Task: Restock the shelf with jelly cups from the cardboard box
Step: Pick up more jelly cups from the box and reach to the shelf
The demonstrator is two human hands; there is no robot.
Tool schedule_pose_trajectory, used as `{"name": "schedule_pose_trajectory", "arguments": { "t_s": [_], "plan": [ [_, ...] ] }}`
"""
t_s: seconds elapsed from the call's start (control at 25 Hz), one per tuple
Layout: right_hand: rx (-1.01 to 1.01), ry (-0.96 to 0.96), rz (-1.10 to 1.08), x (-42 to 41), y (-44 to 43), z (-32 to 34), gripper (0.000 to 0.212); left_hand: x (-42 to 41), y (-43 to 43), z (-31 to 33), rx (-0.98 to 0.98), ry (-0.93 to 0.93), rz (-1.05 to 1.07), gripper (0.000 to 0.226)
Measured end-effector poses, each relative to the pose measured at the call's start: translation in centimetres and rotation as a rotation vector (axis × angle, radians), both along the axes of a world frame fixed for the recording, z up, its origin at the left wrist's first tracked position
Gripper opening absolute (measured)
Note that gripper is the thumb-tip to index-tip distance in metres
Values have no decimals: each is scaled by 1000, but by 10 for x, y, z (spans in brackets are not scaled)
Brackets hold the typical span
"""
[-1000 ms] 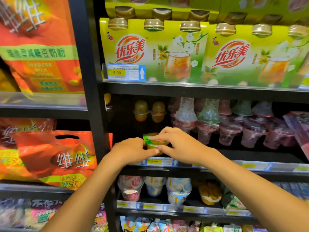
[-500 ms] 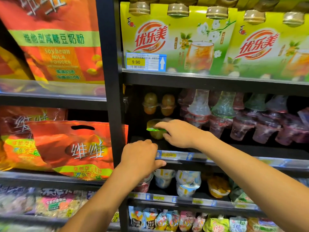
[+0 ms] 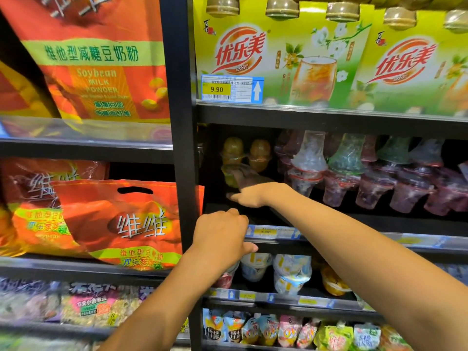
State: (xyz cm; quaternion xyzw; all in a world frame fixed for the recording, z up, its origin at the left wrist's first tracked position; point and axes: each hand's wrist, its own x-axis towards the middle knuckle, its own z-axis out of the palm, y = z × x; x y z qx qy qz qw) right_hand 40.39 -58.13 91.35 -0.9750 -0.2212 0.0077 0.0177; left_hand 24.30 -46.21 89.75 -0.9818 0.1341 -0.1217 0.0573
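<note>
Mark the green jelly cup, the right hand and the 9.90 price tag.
green jelly cup (image 3: 228, 176), head view, its translucent side
right hand (image 3: 250, 192), head view, back of the hand
9.90 price tag (image 3: 216, 89), head view, yellow price panel

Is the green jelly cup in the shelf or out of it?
In: the right hand holds the green jelly cup well behind the shelf edge.

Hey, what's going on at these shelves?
A person is stocking a shop shelf by hand. The right hand reaches deep into the left end of the middle shelf, its fingers at a greenish jelly cup, just below two brownish cups at the back. It is too dark there to tell whether the hand grips the cup. The left hand is curled, holds nothing and sits in front of the shelf's price strip. No cardboard box is in view.
</note>
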Motion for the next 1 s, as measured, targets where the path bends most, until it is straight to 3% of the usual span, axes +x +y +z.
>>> {"name": "schedule_pose_trajectory", "arguments": {
  "t_s": [0.16, 0.32, 0.6, 0.88, 1.0],
  "plan": [
    [54, -14, -3, 14, 1, 4, 70, 1, -1, -3, 9, -6, -5, 58],
    [50, -14, -15, 21, 4, 3, 73, 3, 0, -7, -7, -24, -7, 60],
    [316, 139, -57, 36, 15, -14, 104, 1, 1, -8, -11, -36, -11, 55],
    [277, 99, -19, 35, 8, -16, 105, 0, -2, -8, 1, -26, 4, 52],
    [117, -47, 22, 26, 3, -3, 106, 0, -1, -7, 0, -34, 3, 51]
  ]
}}
